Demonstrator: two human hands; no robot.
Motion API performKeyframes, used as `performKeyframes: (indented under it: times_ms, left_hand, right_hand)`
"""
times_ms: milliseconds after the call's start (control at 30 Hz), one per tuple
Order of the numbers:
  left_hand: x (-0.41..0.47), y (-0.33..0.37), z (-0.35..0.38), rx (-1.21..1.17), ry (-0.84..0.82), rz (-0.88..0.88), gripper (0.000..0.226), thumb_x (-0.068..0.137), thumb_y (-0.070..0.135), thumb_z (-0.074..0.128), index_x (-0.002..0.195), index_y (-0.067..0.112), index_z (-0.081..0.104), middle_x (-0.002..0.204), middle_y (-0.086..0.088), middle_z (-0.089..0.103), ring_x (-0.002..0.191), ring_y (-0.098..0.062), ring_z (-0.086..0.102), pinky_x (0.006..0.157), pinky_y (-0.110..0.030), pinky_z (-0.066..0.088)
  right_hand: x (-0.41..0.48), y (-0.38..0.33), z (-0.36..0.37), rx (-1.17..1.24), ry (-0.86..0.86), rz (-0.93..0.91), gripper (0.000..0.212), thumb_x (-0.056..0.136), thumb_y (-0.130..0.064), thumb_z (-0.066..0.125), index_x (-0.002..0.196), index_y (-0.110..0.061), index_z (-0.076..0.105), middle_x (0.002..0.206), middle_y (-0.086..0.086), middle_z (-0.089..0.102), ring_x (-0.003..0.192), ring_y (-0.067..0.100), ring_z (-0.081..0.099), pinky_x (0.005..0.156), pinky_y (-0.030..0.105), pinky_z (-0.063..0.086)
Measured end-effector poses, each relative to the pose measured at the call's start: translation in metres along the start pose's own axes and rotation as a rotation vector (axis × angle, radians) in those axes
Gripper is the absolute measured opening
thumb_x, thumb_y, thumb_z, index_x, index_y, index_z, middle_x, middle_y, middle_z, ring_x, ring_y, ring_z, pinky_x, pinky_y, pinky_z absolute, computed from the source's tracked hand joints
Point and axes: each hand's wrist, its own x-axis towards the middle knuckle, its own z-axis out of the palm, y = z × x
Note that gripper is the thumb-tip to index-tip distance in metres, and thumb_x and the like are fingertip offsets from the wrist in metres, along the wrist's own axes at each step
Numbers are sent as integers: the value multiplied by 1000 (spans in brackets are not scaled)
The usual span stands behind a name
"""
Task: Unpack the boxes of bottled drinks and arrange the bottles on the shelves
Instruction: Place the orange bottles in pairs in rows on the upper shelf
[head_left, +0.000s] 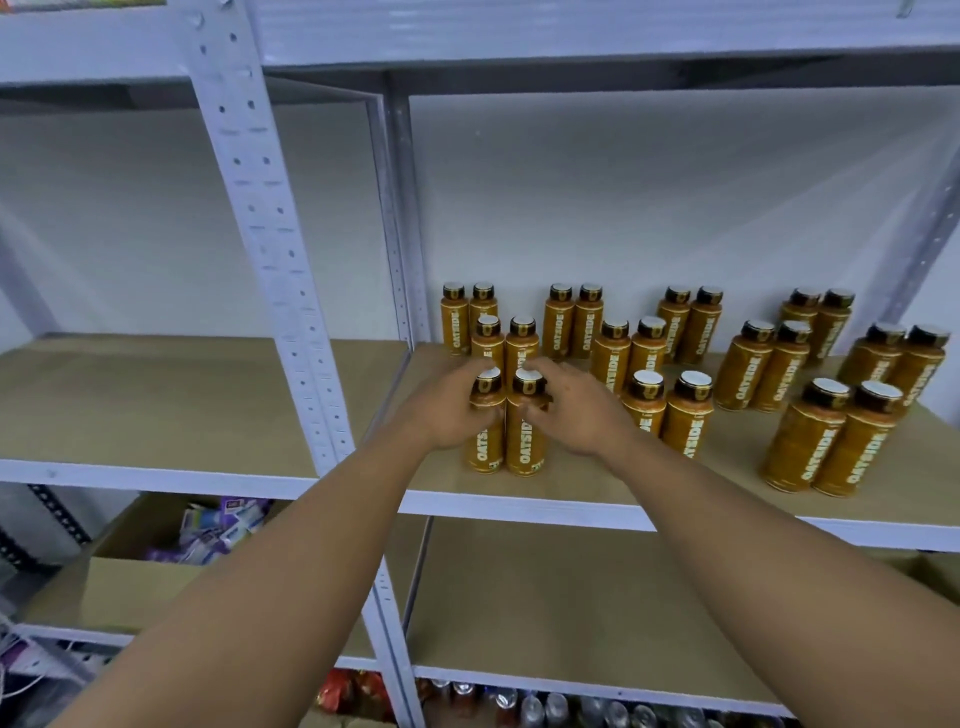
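Several orange bottles with dark caps stand in pairs on the wooden shelf (582, 478) of a white metal rack. At the shelf's front left stands a pair: the left bottle (486, 441) and the right bottle (525, 447). My left hand (447, 410) grips the left bottle near its neck. My right hand (576, 410) grips the right bottle near its cap. Both bottles stand upright on the shelf, touching each other. Further pairs (665, 410) (831, 441) stand to the right and behind.
A white upright post (270, 244) divides this bay from the bare shelf board (156, 400) on the left. Below left is an open cardboard box (145, 582) with coloured packets. More bottles and cans (545, 709) sit at the bottom. The shelf below (571, 613) is a bare board.
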Motion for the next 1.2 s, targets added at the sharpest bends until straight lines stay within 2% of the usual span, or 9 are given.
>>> performKeyframes:
  times_ms: [100,233,433,733,833,1033,1200]
  left_hand:
    - [0,-10,7,-49,29,-20,58,91,28,73,144,32,51,134,5,63,118,-18,60,98,-39,52]
    - [-3,-18,12,-120,51,0,63,93,22,72,149,31,46,137,3,62,120,-18,60,98,-36,51]
    - [-1,-23,17,-169,47,14,67,91,20,75,149,31,44,139,5,60,122,-16,58,98,-32,50]
    - [-1,-25,12,-167,37,17,68,91,20,75,150,30,42,144,3,56,126,-18,55,101,-35,50]
    - [-3,-29,9,-166,45,19,67,91,19,76,149,29,43,141,2,58,123,-18,56,95,-30,48]
    - [-11,-36,-1,-166,54,3,66,92,19,75,149,28,43,140,3,59,120,-13,55,95,-27,46]
    - [-18,-43,-8,-138,66,-18,67,92,19,75,150,27,43,140,1,60,125,-19,56,99,-33,50]
  right_hand:
    - [-1,1,3,75,26,19,51,96,-43,65,142,-37,45,119,1,69,102,22,65,85,42,57]
    - [1,-1,6,85,28,51,48,96,-44,65,139,-40,45,110,2,71,93,21,68,81,41,58]
    - [-1,1,10,115,19,65,59,89,-34,76,139,-39,44,116,0,71,93,20,69,83,41,59]
    - [2,-3,10,103,25,70,62,87,-36,78,139,-37,44,121,0,68,94,21,67,83,43,59]
    - [4,-6,13,108,23,79,62,87,-37,78,138,-37,44,122,-1,68,96,22,67,82,39,57]
    - [9,-18,21,91,5,81,62,88,-42,76,138,-42,39,125,-1,67,97,22,66,77,35,53]
    - [13,-31,26,90,-2,79,64,88,-43,75,140,-42,39,123,1,67,99,24,66,83,42,57]
